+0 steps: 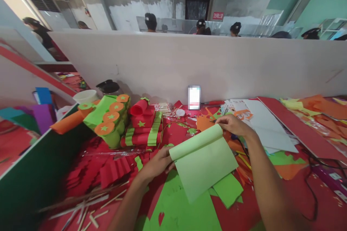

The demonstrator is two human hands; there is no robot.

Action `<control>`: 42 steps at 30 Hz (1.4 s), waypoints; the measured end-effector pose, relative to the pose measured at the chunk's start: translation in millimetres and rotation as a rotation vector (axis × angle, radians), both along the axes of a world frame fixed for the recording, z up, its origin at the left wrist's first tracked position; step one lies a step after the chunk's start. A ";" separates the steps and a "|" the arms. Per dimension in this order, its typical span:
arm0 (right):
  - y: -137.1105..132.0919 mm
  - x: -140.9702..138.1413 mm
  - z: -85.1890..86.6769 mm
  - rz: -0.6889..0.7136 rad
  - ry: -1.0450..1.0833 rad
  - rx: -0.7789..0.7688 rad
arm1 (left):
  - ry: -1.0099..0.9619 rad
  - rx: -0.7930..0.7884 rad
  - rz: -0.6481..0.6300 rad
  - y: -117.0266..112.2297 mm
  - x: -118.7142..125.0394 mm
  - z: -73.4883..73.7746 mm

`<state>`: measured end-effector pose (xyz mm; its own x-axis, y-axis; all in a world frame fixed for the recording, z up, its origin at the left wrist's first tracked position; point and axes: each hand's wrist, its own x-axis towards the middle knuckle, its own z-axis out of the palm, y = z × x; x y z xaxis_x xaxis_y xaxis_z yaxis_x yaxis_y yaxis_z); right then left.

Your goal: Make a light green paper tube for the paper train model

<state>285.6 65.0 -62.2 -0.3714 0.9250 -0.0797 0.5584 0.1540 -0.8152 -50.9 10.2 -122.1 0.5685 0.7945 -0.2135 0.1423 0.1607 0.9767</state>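
Observation:
A light green sheet of paper hangs between my two hands, its far edge rolled into a tube. My left hand grips the left end of the roll, the fingers partly hidden behind it. At the right end, my right hand pinches the roll between thumb and fingers. Below the sheet lies a large bright green sheet, with smaller green pieces stacked to its right. Orange paper scraps lie just beyond my right hand.
Green and orange paper rolls and red rolls with green bands stand at the left. Thin wooden sticks lie front left. A phone leans on the white partition. White boards and a black cable are at right.

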 end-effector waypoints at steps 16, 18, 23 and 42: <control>0.6 -4.2 -1.0 0.057 0.036 0.035 | 0.061 0.037 0.018 -0.3 1.1 1.5; 0.4 -4.7 -1.0 0.049 0.037 0.032 | 0.051 0.032 0.024 -1.0 1.3 2.2; 0.4 -5.3 -2.0 0.041 0.095 -0.003 | -0.007 0.040 0.031 -0.4 1.0 -0.8; 1.8 14.0 -10.5 0.021 0.167 -0.120 | 0.007 0.190 -0.179 -12.1 9.9 17.9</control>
